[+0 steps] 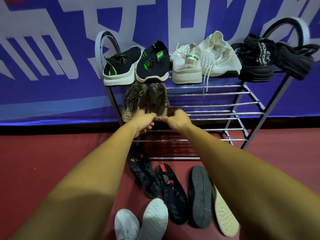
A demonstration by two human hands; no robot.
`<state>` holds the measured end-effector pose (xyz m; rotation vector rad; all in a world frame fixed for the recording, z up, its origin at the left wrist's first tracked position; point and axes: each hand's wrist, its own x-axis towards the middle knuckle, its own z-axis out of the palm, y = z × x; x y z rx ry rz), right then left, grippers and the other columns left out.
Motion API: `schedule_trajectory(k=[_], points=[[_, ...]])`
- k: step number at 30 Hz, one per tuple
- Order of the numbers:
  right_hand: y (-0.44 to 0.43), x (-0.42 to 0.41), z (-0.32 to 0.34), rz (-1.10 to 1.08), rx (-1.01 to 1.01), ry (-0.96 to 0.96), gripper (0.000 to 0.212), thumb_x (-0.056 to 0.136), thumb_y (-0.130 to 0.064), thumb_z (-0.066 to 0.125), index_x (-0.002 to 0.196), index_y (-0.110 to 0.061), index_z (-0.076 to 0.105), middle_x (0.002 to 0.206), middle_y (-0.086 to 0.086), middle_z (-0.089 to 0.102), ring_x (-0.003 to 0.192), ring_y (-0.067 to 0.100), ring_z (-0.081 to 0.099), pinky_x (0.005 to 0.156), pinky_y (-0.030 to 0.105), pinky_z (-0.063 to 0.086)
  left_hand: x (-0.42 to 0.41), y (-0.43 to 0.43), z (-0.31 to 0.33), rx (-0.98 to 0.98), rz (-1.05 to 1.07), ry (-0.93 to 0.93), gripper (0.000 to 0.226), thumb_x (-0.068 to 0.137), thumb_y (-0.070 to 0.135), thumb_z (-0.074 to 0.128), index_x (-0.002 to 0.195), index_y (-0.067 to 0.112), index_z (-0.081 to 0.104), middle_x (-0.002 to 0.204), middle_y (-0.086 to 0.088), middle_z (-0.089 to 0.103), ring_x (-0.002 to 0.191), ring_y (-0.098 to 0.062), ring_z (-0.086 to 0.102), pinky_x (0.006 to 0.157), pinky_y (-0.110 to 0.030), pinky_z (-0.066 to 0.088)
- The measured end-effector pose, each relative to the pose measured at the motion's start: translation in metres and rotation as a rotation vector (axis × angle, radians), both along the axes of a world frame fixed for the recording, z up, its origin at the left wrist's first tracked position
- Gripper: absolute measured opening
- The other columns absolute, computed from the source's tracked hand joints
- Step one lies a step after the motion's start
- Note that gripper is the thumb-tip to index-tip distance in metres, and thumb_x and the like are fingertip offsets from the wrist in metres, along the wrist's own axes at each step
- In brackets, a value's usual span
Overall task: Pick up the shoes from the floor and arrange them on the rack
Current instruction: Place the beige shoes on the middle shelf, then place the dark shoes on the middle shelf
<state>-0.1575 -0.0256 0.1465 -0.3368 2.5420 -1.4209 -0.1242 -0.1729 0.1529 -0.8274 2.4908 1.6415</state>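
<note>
Task item: the olive pair (155, 101) sits at the left end of the second shelf of the rack (216, 103), directly under the top shelf. The two shoes lie side by side and touching. Each long axis runs front to back across the shelf bars, heels toward me, toes toward the blue banner (52, 66) behind. Uppers and laces face up.

Hand pose: both forearms reach forward and converge at the heels. The left hand (142, 122) has its fingers curled underneath and its thumb on top, gripping the olive pair at the heel edge. The right hand (174, 118) comes in from the right, back of the hand up, and pinches the heel of the right-hand shoe. The fingertips of the two hands meet. The heels are covered by the hands, so I cannot confirm whether they rest on the bars.

Surroundings: the top shelf carries a black and green pair (136, 64), a white pair (202, 59) with laces hanging over the front bar, and a black pair (259, 61). On the red floor (52, 153) before the rack lie two dark slippers (143, 177), a black shoe (200, 194) sole up, a cream-soled shoe (223, 213) and two white shoes (140, 220). The rest of the second shelf shows bare bars.
</note>
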Motion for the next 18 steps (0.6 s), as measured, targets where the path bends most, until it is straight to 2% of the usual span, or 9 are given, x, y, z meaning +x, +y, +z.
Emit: schedule_trajectory(k=[4,10,13,18], points=[[0.011,0.005,0.009,0.077,0.097,0.019,0.033,0.087,-0.032,0.071,0.116,-0.016,0.07,0.11,0.006,0.072,0.102,0.025,0.065,0.089,0.035,0.053,0.017,0.001,0.004,-0.034,-0.055,-0.01,0.038,0.098,0.03,0.054,0.135,0.027,0.047,0.076,-0.001,0.06,0.052,-0.009,0.049,0.045,-0.018,0.03],[0.034,0.022,0.025,0.157,0.196,0.006,0.05,0.088,-0.026,0.071,0.135,-0.012,0.058,0.132,0.008,0.063,0.118,0.025,0.06,0.103,0.039,0.048,0.042,0.008,-0.003,-0.119,-0.087,-0.031,0.068,0.095,0.019,0.054,0.153,0.036,0.022,0.076,-0.004,0.064,0.054,-0.013,0.055,0.044,-0.02,0.033],[0.048,0.029,0.03,0.161,0.271,0.016,0.055,0.088,-0.029,0.071,0.138,-0.012,0.055,0.134,0.008,0.062,0.117,0.026,0.061,0.102,0.038,0.049,0.056,0.014,-0.01,-0.142,-0.118,-0.054,0.067,0.095,0.02,0.055,0.152,0.033,0.023,0.082,-0.006,0.066,0.055,-0.014,0.057,0.046,-0.022,0.035],[0.072,0.056,0.008,0.155,0.403,0.016,0.049,0.087,-0.03,0.069,0.132,-0.014,0.06,0.126,0.009,0.066,0.115,0.026,0.062,0.094,0.029,0.047,0.079,0.027,-0.028,-0.266,-0.33,-0.184,0.066,0.096,0.022,0.057,0.152,0.026,0.023,0.103,-0.008,0.064,0.064,-0.015,0.063,0.049,-0.023,0.042]])
